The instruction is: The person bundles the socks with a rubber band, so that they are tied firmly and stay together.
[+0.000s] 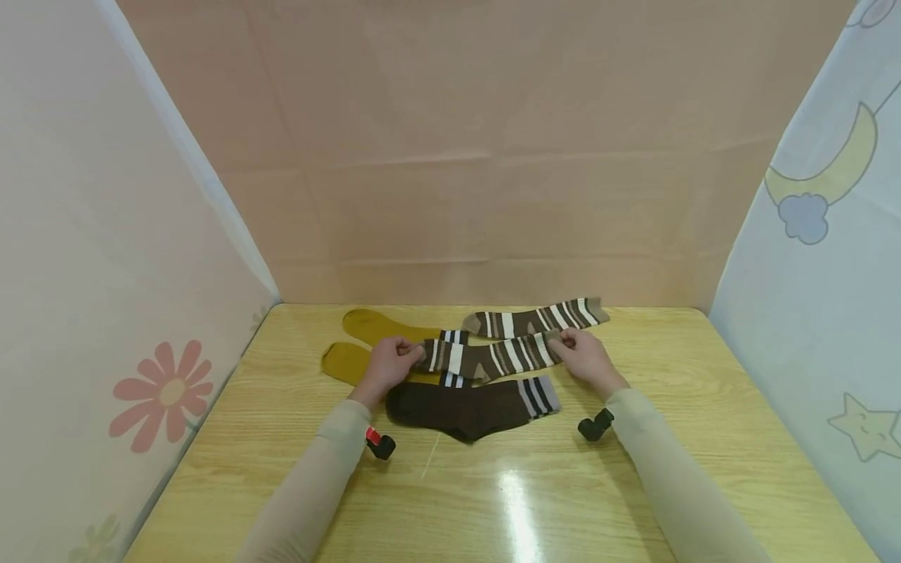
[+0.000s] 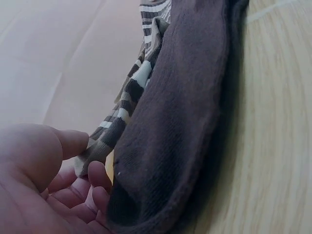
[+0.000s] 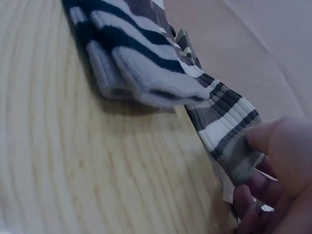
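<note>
"What's nearest?"
"Dark brown socks (image 1: 457,407); just beyond, my left hand (image 1: 389,363) pinches the striped sock (image 1: 510,356) by its toe (image 2: 95,152), my right hand (image 1: 586,361) by its cuff (image 3: 238,158)."
"The step?"
"Straightening it, I judge; next needs both ends level, clear of the far striped sock (image 1: 563,314)."

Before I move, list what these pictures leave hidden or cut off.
Head view: nearer mustard sock, its middle partly hidden by the left hand.
Left wrist view: dark brown sock, its cuff end cut off by the top edge.
Right wrist view: held striped sock, its cuff partly covered by the right hand.
</note>
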